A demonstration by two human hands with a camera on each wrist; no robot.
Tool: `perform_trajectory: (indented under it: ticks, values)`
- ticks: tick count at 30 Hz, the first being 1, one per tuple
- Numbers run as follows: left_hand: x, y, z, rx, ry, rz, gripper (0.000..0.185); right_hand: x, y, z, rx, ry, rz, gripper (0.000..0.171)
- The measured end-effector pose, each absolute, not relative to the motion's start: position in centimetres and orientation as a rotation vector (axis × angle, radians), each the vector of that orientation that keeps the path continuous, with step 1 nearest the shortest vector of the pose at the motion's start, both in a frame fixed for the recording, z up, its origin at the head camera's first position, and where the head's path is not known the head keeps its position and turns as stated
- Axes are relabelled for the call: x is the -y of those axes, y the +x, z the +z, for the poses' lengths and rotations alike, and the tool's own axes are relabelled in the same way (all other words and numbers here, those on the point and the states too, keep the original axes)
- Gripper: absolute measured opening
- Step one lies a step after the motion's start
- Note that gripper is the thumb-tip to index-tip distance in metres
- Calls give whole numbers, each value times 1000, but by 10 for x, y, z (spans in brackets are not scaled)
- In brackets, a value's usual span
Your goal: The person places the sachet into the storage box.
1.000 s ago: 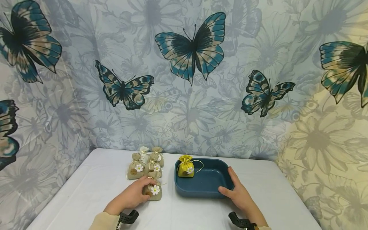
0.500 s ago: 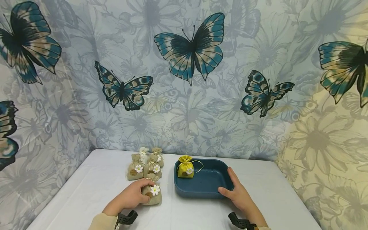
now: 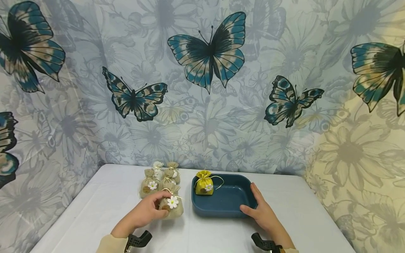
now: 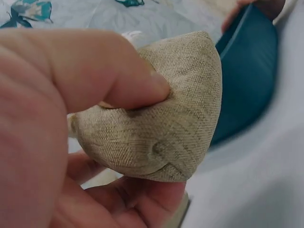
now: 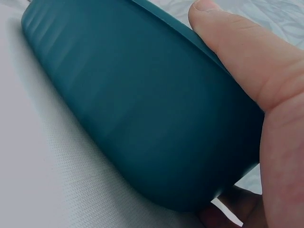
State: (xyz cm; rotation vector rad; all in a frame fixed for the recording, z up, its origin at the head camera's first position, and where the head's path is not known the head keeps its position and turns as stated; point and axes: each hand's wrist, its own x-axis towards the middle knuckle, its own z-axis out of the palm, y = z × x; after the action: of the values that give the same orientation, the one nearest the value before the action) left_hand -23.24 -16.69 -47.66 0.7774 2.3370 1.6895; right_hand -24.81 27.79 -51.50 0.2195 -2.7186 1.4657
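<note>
My left hand [image 3: 148,211] grips a small burlap pouch [image 3: 172,207] with a white daisy, lifted just off the white table to the left of a dark teal tray [image 3: 226,209]. In the left wrist view, thumb and fingers pinch that burlap pouch [image 4: 161,128], with the teal tray [image 4: 247,71] behind it. My right hand [image 3: 257,209] holds the tray's near right corner; the right wrist view shows its thumb over the rim of the tray [image 5: 142,104]. A yellow pouch [image 3: 204,183] sits in the tray's far left corner.
Several more burlap pouches [image 3: 159,179] with daisies stand clustered at the back of the table [image 3: 95,211], left of the tray. A butterfly-patterned cloth backdrop [image 3: 202,88] encloses the table behind and on both sides. Black wrist mounts [image 3: 139,239] show at the bottom edge.
My left hand has raised the burlap pouch off the table and carried it slightly right, toward the tray. The right hand has stayed on the tray's corner.
</note>
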Motion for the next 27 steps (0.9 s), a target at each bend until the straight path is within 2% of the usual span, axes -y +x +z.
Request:
perform_trajectory:
  ticks: [13, 27]
  values:
    - [144, -228, -463, -2370, 761, 1701, 42, -278, -248, -517, 2711, 220, 1452, 104]
    - [98, -250, -436, -2494, 817, 1686, 41, -278, -248, -517, 2709, 212, 1462, 104]
